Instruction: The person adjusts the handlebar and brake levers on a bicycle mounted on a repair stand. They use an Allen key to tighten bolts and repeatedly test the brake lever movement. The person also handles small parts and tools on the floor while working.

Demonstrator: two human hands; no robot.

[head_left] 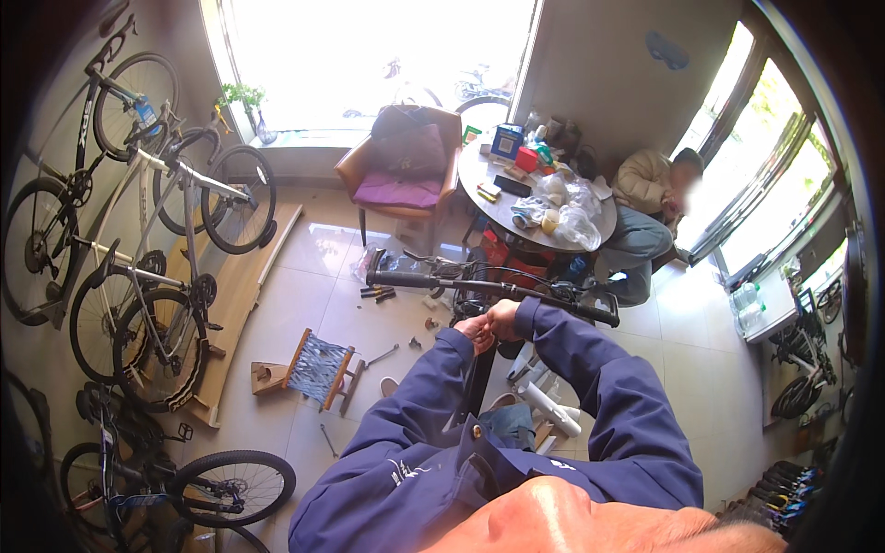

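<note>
My left hand (474, 332) and my right hand (503, 319) meet at the front of a black bicycle, just below the middle of its wide handlebar (406, 279). Both have their fingers closed at the stem area, and what they grip is too small and hidden to name. The dark frame tube (477, 380) runs down between my forearms. Loose tools, including a wrench (382, 355) and short black pieces (376, 293), lie on the tiled floor to the left, near a small woven stool (316, 370).
Bicycles (166, 258) line the left wall, some on a wooden rack (247, 318). An armchair (398, 164) stands by the window. A round table (493, 205) holds several bags and boxes, and a person (645, 184) sits beside it. A white tube (548, 410) lies low at my right.
</note>
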